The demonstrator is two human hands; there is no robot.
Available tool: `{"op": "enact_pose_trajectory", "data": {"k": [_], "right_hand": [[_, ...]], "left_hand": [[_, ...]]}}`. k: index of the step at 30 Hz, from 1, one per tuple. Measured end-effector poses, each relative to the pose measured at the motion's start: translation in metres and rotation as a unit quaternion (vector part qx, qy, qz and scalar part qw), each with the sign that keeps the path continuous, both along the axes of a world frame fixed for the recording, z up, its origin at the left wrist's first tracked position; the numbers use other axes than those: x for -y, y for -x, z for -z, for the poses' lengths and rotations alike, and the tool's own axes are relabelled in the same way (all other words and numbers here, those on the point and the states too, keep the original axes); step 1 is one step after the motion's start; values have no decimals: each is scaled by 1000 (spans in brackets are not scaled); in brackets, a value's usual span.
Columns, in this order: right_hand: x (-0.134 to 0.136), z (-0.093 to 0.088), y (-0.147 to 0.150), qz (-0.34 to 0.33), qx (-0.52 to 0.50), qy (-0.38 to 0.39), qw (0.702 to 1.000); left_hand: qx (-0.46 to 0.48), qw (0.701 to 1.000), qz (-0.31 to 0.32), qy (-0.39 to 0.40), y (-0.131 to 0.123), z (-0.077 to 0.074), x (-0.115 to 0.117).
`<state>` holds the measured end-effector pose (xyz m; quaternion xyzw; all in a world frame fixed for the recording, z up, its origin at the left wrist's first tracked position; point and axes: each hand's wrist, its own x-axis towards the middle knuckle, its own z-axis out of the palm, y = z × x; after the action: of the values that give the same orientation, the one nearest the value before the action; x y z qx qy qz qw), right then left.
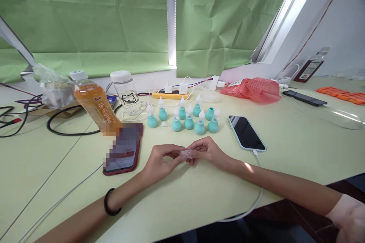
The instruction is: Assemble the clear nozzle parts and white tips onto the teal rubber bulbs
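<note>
My left hand (164, 162) and my right hand (210, 152) meet over the near middle of the table. Between them, pinched by the fingertips of both, is a small clear plastic piece (186, 153); fingers cover part of it. Beyond my hands stand several teal rubber bulbs (199, 126), most topped by a clear pointed nozzle (202, 114). One teal bulb (210, 113) at the back right has an open neck with no nozzle on it. Near the left of the group lies a small white piece (164, 124), too small to name.
A phone in a red case (125, 150) lies left of my hands, a charging phone (246, 133) to the right. Behind stand an orange drink bottle (95, 102), a clear jar (125, 93) and a power strip (168, 94). Red bubble wrap (253, 90) sits at the back right.
</note>
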<state>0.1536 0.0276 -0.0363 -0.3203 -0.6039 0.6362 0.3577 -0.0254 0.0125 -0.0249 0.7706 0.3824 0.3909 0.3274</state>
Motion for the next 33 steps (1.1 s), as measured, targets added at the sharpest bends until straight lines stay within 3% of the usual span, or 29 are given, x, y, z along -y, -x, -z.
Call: {"op": "enact_pose_trajectory", "data": {"k": [3, 4, 6, 8, 12, 15, 18, 20, 23, 25, 27, 30, 33], "right_hand": [[-4, -2, -2, 46, -8, -8, 999], [-6, -2, -3, 68, -10, -9, 998], [-9, -3, -5, 104, -20, -8, 994], [-12, -2, -6, 120, -28, -4, 992], [-11, -3, -6, 120, -16, -17, 992], [-7, -22, -10, 118, -28, -85, 989], [-12, -64, -29, 155, -86, -191, 966], [-25, -94, -48, 195, -140, -265, 934], [-59, -116, -79, 285, -64, -306, 906], [-85, -111, -95, 283, 61, -294, 911], [-107, -94, -106, 253, 229, -259, 903], [-127, -69, -111, 219, 307, -253, 891], [-135, -57, -108, 177, 341, -262, 885]], "left_hand": [[-145, 984, -36, -102, 11, -16, -23], [-217, 962, -69, -148, 14, -19, -33], [-412, 877, -108, -225, 18, -21, -53], [-465, 850, -96, -226, 17, -16, -69], [-514, 828, -78, -207, 9, -2, -84], [-530, 819, -94, -199, 4, -1, -86], [-535, 817, -105, -188, 2, -5, -84], [-531, 822, -106, -178, 1, -8, -82], [-506, 838, -114, -170, -1, -8, -79], [-475, 855, -124, -169, 0, -7, -78], [-437, 875, -132, -162, 1, -7, -73], [-372, 908, -138, -137, 5, -9, -59], [-294, 941, -129, -103, 8, -10, -38]]}}
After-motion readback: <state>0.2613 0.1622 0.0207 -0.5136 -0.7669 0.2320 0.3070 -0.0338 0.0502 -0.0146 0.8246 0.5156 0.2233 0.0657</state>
